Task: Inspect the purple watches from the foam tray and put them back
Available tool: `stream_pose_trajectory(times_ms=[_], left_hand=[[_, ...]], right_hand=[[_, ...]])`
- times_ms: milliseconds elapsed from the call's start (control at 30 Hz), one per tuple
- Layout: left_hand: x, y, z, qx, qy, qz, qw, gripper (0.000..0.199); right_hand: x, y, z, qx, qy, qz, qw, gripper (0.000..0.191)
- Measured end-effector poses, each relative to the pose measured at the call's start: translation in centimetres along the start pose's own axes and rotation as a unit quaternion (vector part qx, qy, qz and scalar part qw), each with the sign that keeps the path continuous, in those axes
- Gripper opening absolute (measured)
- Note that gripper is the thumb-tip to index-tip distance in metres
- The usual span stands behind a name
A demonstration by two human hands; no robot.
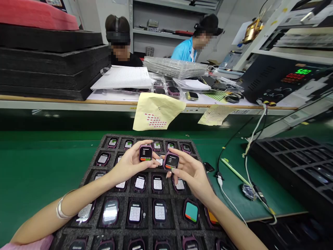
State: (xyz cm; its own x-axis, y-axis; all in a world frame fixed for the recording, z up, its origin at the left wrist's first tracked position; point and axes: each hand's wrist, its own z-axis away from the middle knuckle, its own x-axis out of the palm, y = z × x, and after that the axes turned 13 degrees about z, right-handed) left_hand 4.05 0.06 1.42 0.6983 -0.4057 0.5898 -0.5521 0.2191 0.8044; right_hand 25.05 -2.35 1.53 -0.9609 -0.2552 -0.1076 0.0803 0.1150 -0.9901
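My left hand is closed around a purple-rimmed smartwatch body, its lit dark screen showing white text and an orange-green strip. Between the thumb and fingers of my right hand is a second smartwatch body with a similar screen. Both are raised above a black foam tray with square compartments. Several strapless watches lie in the compartments, many showing white grid screens, such as one watch near the middle. Another watch at the right shows a teal screen.
Black foam trays are stacked at upper left on a raised shelf. A power supply stands at right, cables below it. Another foam tray lies far right. Two people sit beyond the shelf.
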Motion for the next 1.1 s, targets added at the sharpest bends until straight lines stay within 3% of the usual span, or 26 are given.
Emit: stream_pose_trajectory(times_ms=[133,433,567,700,933,1100], left_hand=[[-0.2,-0.22,0.21,-0.007,0.009,-0.013,1.0,0.05],[-0.35,-0.38,0.14,-0.008,0.005,-0.022,1.0,0.036],[-0.18,-0.43,0.08,-0.013,0.028,-0.047,0.998,0.033],[-0.22,-0.49,0.1,-0.018,0.048,-0.052,0.997,0.034],[-0.06,-0.43,0.26,-0.024,0.022,-0.01,0.999,0.057],[0.1,-0.73,0.23,-0.027,0.017,-0.021,0.999,0.057]], right_hand=[[-0.31,0.33,-0.07,-0.009,-0.004,-0.01,1.0,0.043],[-0.05,0.57,-0.15,0.006,0.049,0.048,0.998,0.028],[-0.19,0.57,0.01,-0.002,0.01,0.016,1.0,0.032],[-0.14,0.34,0.22,-0.005,-0.045,-0.013,0.999,0.051],[0.21,0.33,0.17,0.006,-0.023,0.015,1.0,0.052],[0.09,0.26,0.2,0.004,-0.049,0.023,0.999,0.058]])
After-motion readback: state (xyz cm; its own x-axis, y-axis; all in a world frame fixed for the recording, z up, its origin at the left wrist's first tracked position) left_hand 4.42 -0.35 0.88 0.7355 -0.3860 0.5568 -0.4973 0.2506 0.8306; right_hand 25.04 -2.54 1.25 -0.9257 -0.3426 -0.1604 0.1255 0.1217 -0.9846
